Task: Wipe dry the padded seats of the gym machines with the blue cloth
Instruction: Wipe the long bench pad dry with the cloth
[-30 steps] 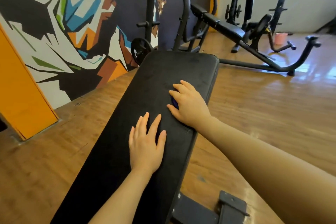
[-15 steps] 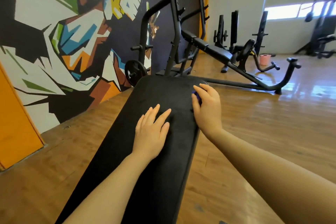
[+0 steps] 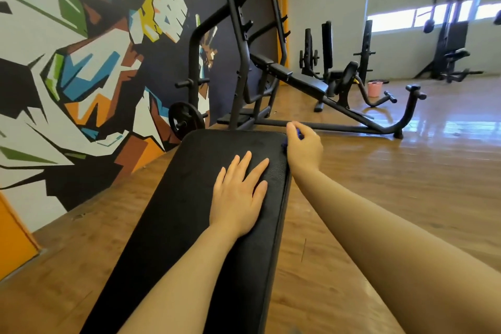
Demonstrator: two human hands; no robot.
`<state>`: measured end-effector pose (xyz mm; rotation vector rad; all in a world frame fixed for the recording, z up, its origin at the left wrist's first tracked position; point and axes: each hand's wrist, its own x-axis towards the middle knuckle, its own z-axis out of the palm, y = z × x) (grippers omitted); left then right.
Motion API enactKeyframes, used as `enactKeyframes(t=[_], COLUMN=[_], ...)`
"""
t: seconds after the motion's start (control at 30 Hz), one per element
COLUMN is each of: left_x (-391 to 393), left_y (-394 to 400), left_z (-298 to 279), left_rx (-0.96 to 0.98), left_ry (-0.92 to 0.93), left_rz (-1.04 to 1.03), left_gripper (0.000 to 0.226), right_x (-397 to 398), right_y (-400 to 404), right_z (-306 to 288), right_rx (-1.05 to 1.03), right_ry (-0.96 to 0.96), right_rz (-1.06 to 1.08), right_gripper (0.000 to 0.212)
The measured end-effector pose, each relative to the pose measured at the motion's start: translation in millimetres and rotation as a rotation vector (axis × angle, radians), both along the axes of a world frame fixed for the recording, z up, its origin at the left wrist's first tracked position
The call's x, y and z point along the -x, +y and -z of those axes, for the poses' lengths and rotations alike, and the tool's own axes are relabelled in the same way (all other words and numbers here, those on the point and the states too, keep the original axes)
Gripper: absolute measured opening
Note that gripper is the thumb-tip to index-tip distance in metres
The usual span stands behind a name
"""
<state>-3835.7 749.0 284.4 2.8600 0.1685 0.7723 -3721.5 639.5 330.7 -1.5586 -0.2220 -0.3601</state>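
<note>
Two bare hands are at work over one long black padded bench seat (image 3: 187,214) in the single head view, which looks forward and down along the pad. The left hand (image 3: 238,198) lies flat on the seat toward its right side, palm down, fingers straight and slightly spread, holding nothing. The right hand (image 3: 303,148) is at the far right corner of the same seat, just past its edge, with its fingers curled round the blue cloth (image 3: 298,133). Most of the cloth is hidden inside that grip: only a small dark blue scrap shows between the thumb and curled fingers at the top, and another bit pokes out on the hand's left side where it meets the corner of the pad. Whether the cloth presses on the pad or only touches its edge cannot be told.

The seat stands on a wooden floor (image 3: 379,198). On the left runs a wall with a bright angular mural (image 3: 81,76). Beyond the seat's far end stands a black rack with a weight plate (image 3: 186,119), then an inclined bench machine (image 3: 298,78), and a pink bucket (image 3: 375,88) well apart near the back wall.
</note>
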Motion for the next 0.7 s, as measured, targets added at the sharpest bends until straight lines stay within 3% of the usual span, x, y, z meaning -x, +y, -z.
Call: enactKeyframes(t=[0.2, 0.53, 0.7], left_x=[-1, -2, 0], left_y=[0, 1, 0], left_z=[1, 2, 0], left_rx=[0.003, 0.012, 0.005], left_ry=[-0.006, -0.021, -0.007], left_rz=[0.002, -0.003, -0.011], left_gripper=[0.049, 0.048, 0.048], right_x=[5, 45, 18], right_y=[-2, -4, 0], right_z=[19, 53, 22], right_rx=[0.026, -0.137, -0.112], right_ry=[0.015, 0.004, -0.026], right_rz=[-0.065, -0.046, 0.048], right_gripper=[0.05, 0.042, 0.04])
